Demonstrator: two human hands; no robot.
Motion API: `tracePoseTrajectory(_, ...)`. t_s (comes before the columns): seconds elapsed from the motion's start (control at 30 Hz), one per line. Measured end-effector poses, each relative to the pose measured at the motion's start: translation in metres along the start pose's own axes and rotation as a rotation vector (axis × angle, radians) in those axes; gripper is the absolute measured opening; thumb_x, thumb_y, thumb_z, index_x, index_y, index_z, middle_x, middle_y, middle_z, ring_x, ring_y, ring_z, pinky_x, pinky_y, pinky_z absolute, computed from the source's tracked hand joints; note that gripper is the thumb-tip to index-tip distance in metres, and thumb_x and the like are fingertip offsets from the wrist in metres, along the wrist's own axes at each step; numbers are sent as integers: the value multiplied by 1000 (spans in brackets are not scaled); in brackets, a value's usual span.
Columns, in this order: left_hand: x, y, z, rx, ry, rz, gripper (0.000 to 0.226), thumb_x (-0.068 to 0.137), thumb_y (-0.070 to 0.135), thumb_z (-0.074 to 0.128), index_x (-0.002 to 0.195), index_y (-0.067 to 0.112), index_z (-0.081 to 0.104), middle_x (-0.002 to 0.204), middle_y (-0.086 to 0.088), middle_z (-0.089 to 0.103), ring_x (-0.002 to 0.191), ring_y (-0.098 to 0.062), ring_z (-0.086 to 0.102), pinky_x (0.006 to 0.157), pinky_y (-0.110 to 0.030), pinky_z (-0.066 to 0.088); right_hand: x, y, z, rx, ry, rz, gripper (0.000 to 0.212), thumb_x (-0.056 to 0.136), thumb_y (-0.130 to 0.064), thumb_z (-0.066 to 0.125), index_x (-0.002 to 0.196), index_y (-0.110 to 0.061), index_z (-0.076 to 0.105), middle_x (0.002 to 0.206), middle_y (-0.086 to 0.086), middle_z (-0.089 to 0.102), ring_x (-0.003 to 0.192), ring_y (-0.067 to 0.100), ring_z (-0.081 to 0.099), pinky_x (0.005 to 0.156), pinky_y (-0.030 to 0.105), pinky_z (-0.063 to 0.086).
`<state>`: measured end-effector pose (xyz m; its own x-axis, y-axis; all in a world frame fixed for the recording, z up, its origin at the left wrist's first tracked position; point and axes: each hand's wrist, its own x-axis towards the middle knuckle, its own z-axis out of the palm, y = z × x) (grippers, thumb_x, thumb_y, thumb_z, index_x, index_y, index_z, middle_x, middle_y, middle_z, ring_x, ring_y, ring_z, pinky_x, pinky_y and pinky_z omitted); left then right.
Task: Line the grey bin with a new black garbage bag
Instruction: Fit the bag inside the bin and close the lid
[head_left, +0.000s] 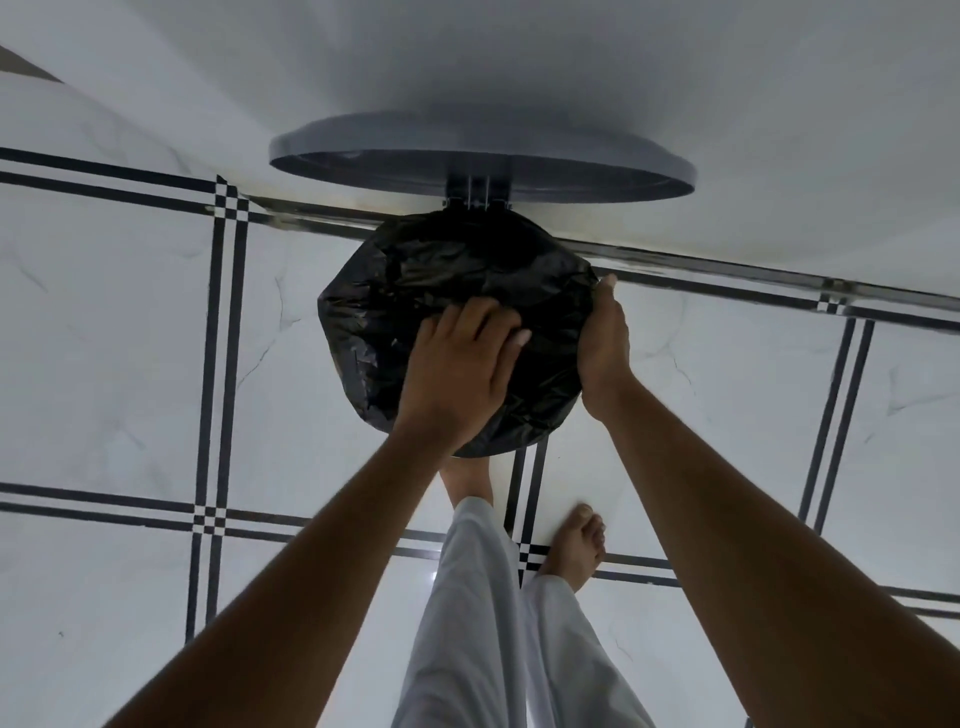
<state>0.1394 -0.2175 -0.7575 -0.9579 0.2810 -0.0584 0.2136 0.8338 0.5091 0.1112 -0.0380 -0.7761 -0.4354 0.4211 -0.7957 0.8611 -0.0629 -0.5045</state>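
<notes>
Head camera, looking straight down: I see the black garbage bag (457, 291) stretched over the mouth of the grey bin, whose open lid (483, 156) stands just beyond my fingertips. My left hand (460, 371) lies on top of the bag, fingers spread and bent down into the plastic. My right hand (602, 343) grips the bag's edge at the rim, thumb on top, its other fingers hidden. Below my wrists are two bare feet on white tiled floor (130, 312) with black lines
</notes>
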Motion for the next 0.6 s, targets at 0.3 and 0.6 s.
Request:
tracePoseTrajectory(0.3, 19, -69, 79, 6, -642, -349, 110, 91, 93, 46, 176, 38, 4, 186, -4, 9, 170, -35, 11, 137, -60, 9, 2, 11, 18, -75, 119, -78, 87, 107, -79, 9, 159, -28, 56, 154, 4, 64, 145, 30, 57, 126, 57, 41)
tracePoseTrajectory(0.6, -1, -33, 52, -46, -181, -150, 27, 111, 21, 52, 130, 11, 69, 135, -14, 63, 115, -38, 65, 92, -47, 60, -2, 7, 17, -94, 111, -64, 85, 109, -77, 10, 162, -26, 53, 159, 5, 61, 150, 32, 53, 128, 55, 39)
